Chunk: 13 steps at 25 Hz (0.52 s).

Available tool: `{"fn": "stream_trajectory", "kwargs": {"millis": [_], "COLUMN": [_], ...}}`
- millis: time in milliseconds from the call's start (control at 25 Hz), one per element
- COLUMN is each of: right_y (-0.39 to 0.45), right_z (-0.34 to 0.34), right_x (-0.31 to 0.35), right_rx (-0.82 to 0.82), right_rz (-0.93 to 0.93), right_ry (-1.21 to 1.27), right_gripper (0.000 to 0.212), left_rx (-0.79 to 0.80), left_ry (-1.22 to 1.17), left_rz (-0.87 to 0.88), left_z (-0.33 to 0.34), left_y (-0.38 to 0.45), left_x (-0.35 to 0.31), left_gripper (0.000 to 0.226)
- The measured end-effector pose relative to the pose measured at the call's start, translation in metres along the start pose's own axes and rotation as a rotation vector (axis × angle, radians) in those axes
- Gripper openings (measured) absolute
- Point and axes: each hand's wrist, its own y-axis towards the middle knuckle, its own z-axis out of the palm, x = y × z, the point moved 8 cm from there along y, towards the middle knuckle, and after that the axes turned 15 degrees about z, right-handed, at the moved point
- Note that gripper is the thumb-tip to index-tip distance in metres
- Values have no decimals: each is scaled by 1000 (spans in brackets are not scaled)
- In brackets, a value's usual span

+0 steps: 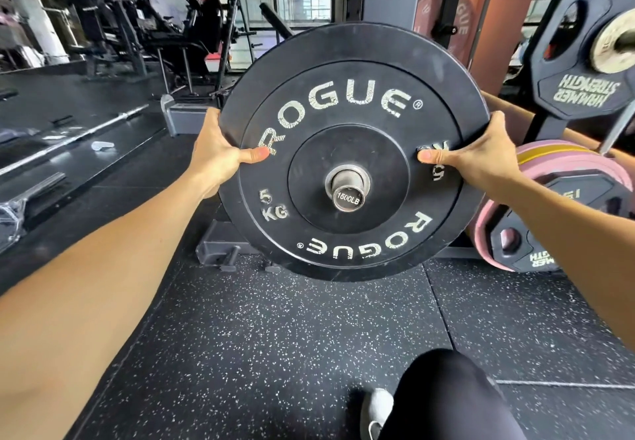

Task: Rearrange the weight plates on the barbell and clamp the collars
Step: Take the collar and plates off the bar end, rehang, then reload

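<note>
Black rubber fills the middle of the view: a Rogue 5 kg bumper plate (350, 151) sits threaded on the barbell sleeve (347, 192), whose steel end cap reads 1500LB and pokes out through the plate's centre hole toward the camera. The plate stands upright, face on, with its worn white lettering curving round the top and bottom. The left hand (216, 151) grips the plate's left edge, thumb pressed flat on the front face beside the R of the upper logo, fingers wrapped out of sight behind the rim. The right hand (481, 161) holds the opposite edge in the same way, thumb lying on the face over the right-hand weight marking, fingers curled round the back. Both arms reach out nearly straight. No other plate shows in front of this one on the sleeve; whether any sits behind it cannot be told. To the right, a pink plate (556, 164) with a yellow band leans low against a black Hammer Strength plate (536, 233), and a larger black Hammer Strength plate (580, 58) hangs higher on a storage peg. On the left, a bare barbell (79, 135) lies on the dark platform. Speckled rubber floor tiles (275, 353) spread below, where a black-clad knee (446, 398) and a white shoe (378, 408) show.
</note>
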Motion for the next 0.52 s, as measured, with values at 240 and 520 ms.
{"fn": "stream_trajectory", "kwargs": {"millis": [240,520], "right_y": [23,39], "right_z": [10,21], "right_x": [-1,-2], "right_rx": [1,-25], "right_rz": [-21,-35], "right_ry": [8,27], "right_gripper": [106,105], "left_rx": [0,-25], "left_ry": [-21,15], "left_rz": [35,37], "left_z": [4,13], "left_y": [12,35], "left_x": [17,24], "left_gripper": [71,71]}}
